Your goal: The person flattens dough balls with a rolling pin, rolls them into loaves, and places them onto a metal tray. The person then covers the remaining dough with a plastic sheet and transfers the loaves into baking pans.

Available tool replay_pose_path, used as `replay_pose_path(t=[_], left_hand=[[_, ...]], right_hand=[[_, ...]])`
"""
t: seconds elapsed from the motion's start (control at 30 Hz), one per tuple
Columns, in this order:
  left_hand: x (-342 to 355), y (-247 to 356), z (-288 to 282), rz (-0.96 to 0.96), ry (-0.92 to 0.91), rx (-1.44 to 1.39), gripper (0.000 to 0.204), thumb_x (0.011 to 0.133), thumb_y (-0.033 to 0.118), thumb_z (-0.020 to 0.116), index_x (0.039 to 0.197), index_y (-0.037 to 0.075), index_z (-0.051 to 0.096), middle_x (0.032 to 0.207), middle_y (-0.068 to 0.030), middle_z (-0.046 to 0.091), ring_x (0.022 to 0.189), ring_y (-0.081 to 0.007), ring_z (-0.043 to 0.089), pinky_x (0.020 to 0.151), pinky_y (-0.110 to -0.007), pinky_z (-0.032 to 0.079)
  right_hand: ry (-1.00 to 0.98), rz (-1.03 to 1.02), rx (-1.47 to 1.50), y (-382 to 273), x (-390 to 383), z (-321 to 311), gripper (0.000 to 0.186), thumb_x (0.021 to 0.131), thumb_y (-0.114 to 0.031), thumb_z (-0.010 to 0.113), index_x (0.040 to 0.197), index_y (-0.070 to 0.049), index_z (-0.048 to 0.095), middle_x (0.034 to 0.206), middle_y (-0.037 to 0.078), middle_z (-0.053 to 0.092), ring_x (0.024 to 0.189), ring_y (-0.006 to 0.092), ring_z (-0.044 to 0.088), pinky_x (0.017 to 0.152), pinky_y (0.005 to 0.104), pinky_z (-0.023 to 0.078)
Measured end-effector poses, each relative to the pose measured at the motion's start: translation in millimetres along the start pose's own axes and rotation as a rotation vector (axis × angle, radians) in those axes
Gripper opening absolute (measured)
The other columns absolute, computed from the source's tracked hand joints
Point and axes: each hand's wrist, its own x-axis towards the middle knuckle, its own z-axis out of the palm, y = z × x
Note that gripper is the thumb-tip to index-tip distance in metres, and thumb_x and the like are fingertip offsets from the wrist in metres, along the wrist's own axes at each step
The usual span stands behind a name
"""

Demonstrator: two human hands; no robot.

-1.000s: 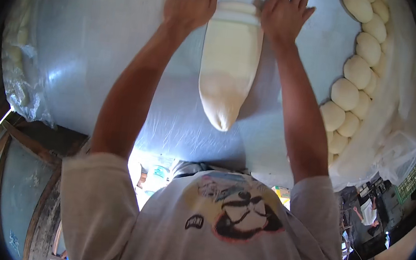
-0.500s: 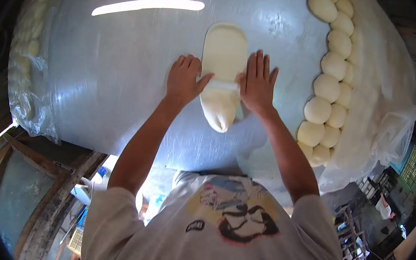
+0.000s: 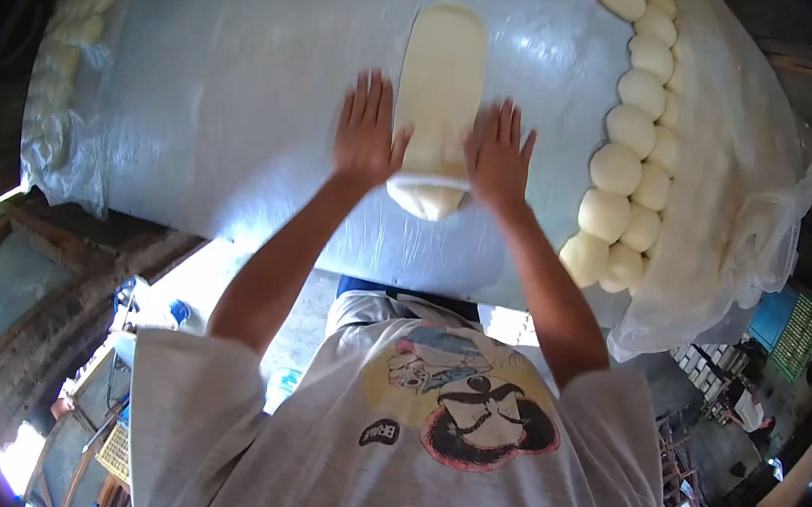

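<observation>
A long strip of pale dough [image 3: 442,71] lies on the metal tabletop [image 3: 246,91] in front of me, thin and flat with a rounded far end. A white rolling pin [image 3: 430,181] lies across its near part, with a thick dough lump bulging on my side of it. My left hand [image 3: 368,137] is flat and open, fingers stretched forward, its palm at the pin's left end. At the right end is my right hand [image 3: 500,155], also open with fingers extended. The palms hide the pin's ends.
Rows of round dough balls [image 3: 630,128] sit along the right, beside a translucent plastic sheet [image 3: 724,196]. More dough pieces [image 3: 66,74] lie at the far left, partly under plastic [image 3: 67,167]. The table's near edge runs just in front of my waist.
The rolling pin now sits nearer the dough's close end, and the flat part is longer. My left fingers, curled before, are now stretched out. The view has shifted slightly.
</observation>
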Motion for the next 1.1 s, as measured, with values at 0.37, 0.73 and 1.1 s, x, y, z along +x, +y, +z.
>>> replay_pose_path(t=[0.37, 0.73, 1.1], left_hand=[[-201, 71, -29, 0.016, -0.242, -0.225, 0.074, 0.103, 0.041, 0.035, 0.154, -0.011, 0.026, 0.163, -0.0325, 0.020, 0.153, -0.0464, 0.018, 0.122, -0.055, 0.021], [-62, -6, -25, -0.290, 0.264, -0.734, 0.053, 0.101, 0.005, 0.057, 0.148, -0.005, 0.036, 0.143, -0.0297, 0.046, 0.118, -0.0419, 0.061, 0.098, -0.043, 0.056], [191, -60, 22, 0.095, -0.031, -0.439, 0.029, 0.094, 0.008, 0.064, 0.120, -0.004, 0.065, 0.145, -0.0253, 0.050, 0.139, -0.0439, 0.043, 0.112, -0.045, 0.042]], right_hand=[[0.171, -0.213, 0.120, 13, -214, 48, 0.036, 0.086, -0.025, 0.073, 0.116, -0.008, 0.062, 0.123, 0.011, 0.061, 0.124, 0.0334, 0.055, 0.114, 0.0631, 0.031], [0.194, 0.380, -0.001, 55, -76, -63, 0.045, 0.091, -0.010, 0.063, 0.134, -0.001, 0.057, 0.119, 0.019, 0.062, 0.108, 0.0389, 0.060, 0.091, 0.0485, 0.052], [0.273, -0.028, 0.352, -26, 172, -35, 0.023, 0.086, -0.003, 0.066, 0.109, -0.002, 0.072, 0.104, 0.017, 0.066, 0.097, 0.0343, 0.063, 0.087, 0.0442, 0.053]])
